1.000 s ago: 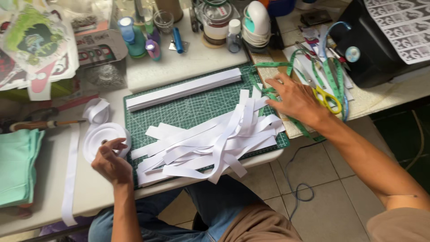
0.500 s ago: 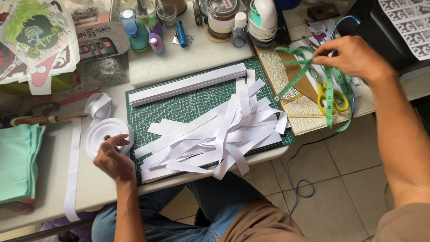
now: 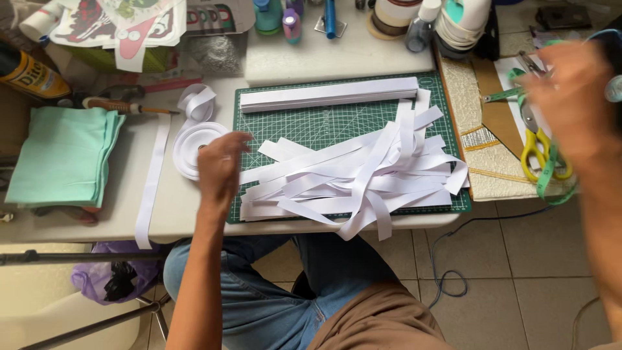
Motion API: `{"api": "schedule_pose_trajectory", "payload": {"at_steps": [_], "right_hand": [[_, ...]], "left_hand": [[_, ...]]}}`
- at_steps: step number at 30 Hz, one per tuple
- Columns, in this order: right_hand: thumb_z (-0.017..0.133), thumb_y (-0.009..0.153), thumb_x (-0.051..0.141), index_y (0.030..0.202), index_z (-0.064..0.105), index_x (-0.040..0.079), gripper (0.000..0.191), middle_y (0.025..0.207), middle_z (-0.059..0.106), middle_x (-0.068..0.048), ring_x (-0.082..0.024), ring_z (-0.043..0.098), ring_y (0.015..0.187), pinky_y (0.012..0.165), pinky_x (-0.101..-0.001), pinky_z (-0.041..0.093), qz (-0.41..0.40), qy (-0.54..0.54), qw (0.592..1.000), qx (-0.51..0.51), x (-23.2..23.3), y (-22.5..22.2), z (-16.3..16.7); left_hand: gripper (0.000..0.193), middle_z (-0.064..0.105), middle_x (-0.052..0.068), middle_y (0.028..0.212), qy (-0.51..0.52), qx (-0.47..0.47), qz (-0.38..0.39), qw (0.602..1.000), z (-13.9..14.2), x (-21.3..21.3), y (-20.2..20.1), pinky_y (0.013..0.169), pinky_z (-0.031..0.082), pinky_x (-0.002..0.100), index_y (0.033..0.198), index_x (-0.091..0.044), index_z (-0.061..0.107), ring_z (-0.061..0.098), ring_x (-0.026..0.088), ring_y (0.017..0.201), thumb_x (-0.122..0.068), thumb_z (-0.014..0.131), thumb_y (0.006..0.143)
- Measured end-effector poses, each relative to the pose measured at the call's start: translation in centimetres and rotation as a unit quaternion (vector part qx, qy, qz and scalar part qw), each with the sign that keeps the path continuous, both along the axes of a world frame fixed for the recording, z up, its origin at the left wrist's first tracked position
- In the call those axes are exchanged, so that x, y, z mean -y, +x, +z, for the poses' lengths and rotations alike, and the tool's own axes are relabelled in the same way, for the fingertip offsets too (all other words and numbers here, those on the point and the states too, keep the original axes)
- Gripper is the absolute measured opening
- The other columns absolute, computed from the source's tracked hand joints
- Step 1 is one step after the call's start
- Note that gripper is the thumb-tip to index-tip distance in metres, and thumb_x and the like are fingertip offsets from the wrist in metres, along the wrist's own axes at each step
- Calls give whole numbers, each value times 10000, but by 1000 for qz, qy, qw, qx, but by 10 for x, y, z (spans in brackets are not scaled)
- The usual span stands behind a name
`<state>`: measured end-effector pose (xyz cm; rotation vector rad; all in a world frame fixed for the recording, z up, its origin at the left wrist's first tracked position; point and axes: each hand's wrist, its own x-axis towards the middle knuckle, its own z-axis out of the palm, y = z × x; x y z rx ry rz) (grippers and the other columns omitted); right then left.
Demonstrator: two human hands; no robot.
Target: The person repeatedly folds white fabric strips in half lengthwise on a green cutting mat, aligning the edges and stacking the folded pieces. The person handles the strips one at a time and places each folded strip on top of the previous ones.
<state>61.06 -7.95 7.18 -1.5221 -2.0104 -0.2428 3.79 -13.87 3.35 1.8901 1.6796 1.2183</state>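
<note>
Partly blurred, the right hand [image 3: 573, 97] near the worktop's right edge hides its fingers; grip unclear. Left hand [image 3: 220, 165], fingers apart, hovers beside the paper roll [image 3: 191, 149].

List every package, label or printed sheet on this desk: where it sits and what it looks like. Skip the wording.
Yellow can with a dark label: far left edge, lying tilted.
Printed cut-out sheets: top left, white with red and green pictures.
Clear packet: top, right of those sheets, flat, with printed stripes.
Teal bottle: top centre, upright.
Small clear bottle with white cap: top, right of centre.
No screens in view.
</note>
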Motion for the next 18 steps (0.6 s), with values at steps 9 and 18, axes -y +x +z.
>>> {"api": "schedule_pose_trajectory", "payload": {"at_steps": [9,18], "right_hand": [[567,975,508,1347,634,61,585,1445,534,-195,-369,513,1333,1068,-489,429,237,-177,942,156,16,-165,-26],[572,982,448,1254,698,81,475,1264,676,-164,-337,654,1132,1012,-447,501,118,-176,969,125,83,-174,-18]], "left_hand": [[815,450,197,1521,-86,-238,-154,955,2,11,67,1144,204,613,1407,-75,581,354,399,1432,-676,666,864],[593,655,168,1328,18,-204,-167,964,-14,25,47,1101,407,515,1199,-59,728,574,372,1275,-555,733,874]]}}
